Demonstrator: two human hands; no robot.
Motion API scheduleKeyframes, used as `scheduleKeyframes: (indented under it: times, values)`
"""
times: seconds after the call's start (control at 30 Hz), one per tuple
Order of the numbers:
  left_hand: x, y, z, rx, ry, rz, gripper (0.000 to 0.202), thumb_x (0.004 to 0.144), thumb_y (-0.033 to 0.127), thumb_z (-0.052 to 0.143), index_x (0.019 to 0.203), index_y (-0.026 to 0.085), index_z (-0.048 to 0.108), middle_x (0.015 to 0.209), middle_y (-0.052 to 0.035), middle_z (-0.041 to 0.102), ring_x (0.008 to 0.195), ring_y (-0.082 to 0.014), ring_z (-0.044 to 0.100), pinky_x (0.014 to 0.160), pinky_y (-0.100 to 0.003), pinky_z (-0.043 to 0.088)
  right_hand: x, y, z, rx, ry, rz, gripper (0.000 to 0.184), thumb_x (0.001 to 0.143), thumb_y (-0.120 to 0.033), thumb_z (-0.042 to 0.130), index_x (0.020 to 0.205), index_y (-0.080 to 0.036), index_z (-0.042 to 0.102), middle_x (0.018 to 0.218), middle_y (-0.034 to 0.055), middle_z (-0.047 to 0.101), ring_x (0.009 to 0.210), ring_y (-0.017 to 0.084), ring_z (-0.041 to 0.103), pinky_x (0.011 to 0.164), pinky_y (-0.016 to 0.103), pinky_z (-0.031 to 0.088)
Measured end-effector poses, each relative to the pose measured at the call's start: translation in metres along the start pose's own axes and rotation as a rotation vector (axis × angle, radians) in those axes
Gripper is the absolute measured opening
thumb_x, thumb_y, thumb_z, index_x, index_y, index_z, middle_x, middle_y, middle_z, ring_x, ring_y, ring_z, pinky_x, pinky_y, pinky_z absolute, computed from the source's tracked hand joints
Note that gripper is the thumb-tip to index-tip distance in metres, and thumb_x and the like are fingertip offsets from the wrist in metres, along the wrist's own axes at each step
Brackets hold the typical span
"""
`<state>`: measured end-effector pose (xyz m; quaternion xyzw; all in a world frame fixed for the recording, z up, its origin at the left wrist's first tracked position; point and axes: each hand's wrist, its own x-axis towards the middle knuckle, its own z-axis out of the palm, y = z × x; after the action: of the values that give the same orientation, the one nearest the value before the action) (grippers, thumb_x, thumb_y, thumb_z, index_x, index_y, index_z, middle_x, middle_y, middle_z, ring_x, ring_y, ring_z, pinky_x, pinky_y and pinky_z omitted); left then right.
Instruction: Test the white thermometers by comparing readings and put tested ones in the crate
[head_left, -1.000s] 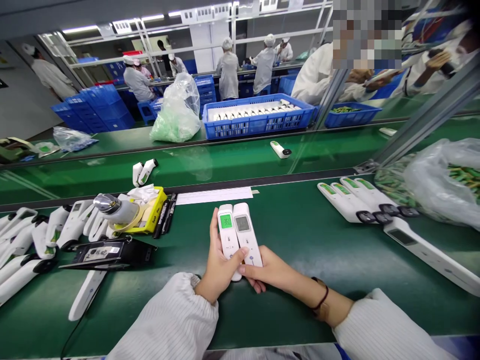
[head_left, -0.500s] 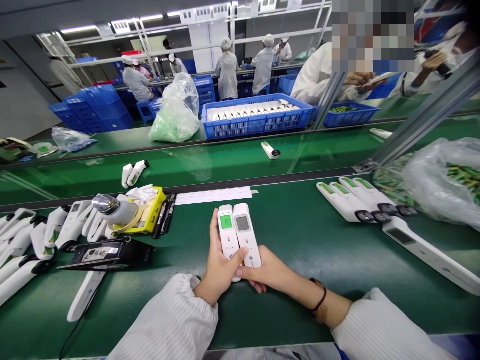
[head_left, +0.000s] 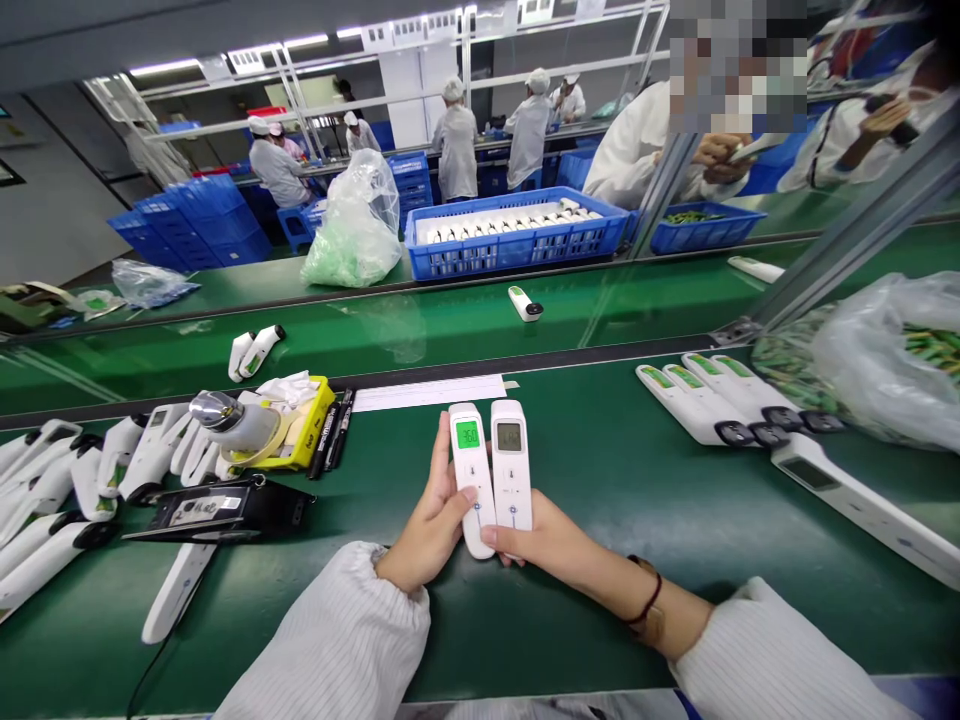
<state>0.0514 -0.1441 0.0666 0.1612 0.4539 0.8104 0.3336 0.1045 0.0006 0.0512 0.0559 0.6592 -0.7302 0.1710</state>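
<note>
Two white handheld thermometers stand side by side above the green bench. My left hand (head_left: 431, 515) grips the left thermometer (head_left: 471, 470), whose small screen glows green, with the thumb on its front. My right hand (head_left: 544, 540) holds the right thermometer (head_left: 511, 468), whose screen is grey, with the thumb near its button. Both hands are closed round the lower ends of the devices.
A row of white thermometers (head_left: 712, 395) lies at the right beside a plastic bag (head_left: 892, 355). More thermometers (head_left: 52, 480), a yellow tray (head_left: 311, 430), a metal-topped bottle (head_left: 229, 420) and a black device (head_left: 214, 508) sit at the left. A blue crate (head_left: 517, 245) stands beyond the conveyor; other people work behind.
Both thermometers shifted slightly right and stand a little more upright. The lone thermometers on the far conveyor belt have travelled left.
</note>
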Motion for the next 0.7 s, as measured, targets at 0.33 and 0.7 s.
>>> scheduleKeyframes:
  times: [0.33,0.7]
  values:
    - [0.0016,-0.0061,-0.0010,0.072,0.068,0.037,0.084,0.087,0.038,0.058,0.146,0.045,-0.001,0.151,0.0006,0.032,0.121,-0.0283,0.052,0.090,-0.041,0.053,0.0009,0.0001,-0.0037,-0.002,-0.038,0.000,0.049,0.066,-0.056,0.073,0.083,-0.012,0.061,0.065,0.0004,0.060,0.051,0.009,0.050,0.047,0.022,0.039]
    - [-0.0003,-0.0053,-0.0007,0.117,0.075,0.083,0.081,0.087,0.038,0.058,0.147,0.042,0.003,0.147,-0.0011,0.040,0.121,-0.0260,0.051,0.093,-0.039,0.051,0.0001,0.0001,-0.0029,0.019,-0.033,0.017,0.053,0.065,-0.057,0.074,0.088,-0.012,0.061,0.067,0.0010,0.060,0.050,0.008,0.049,0.049,0.023,0.041]
